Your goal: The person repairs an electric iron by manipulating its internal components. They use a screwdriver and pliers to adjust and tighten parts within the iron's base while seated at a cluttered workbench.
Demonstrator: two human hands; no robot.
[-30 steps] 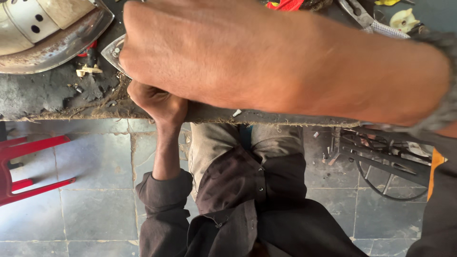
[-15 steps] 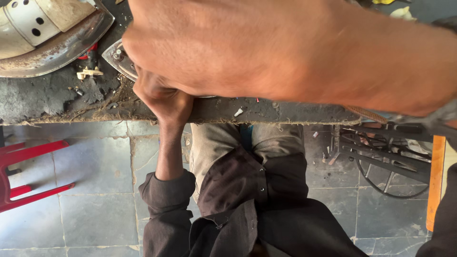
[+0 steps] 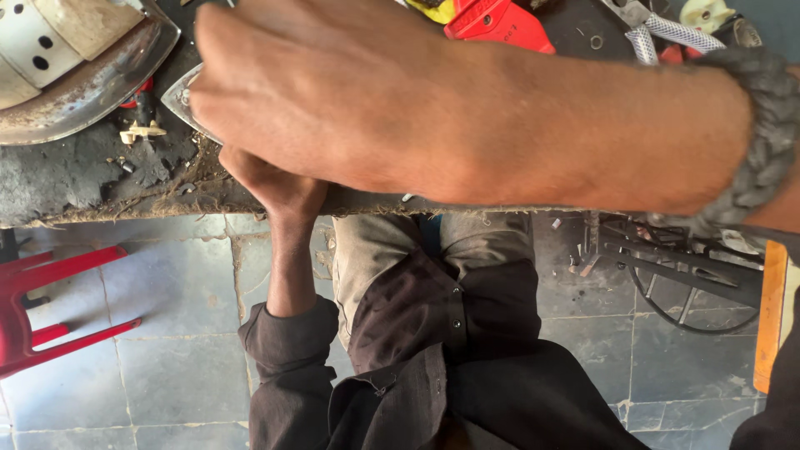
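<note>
Two hands meet at the near edge of a dark, grimy counter. The right hand (a braided grey band on its wrist) reaches across, covering most of a pointed metal iron soleplate, whose tip shows by the fingers; its grip cannot be told. The left hand comes up from below, curled against the counter edge under the soleplate. A second, dome-shaped metal iron base lies in the far left corner.
</note>
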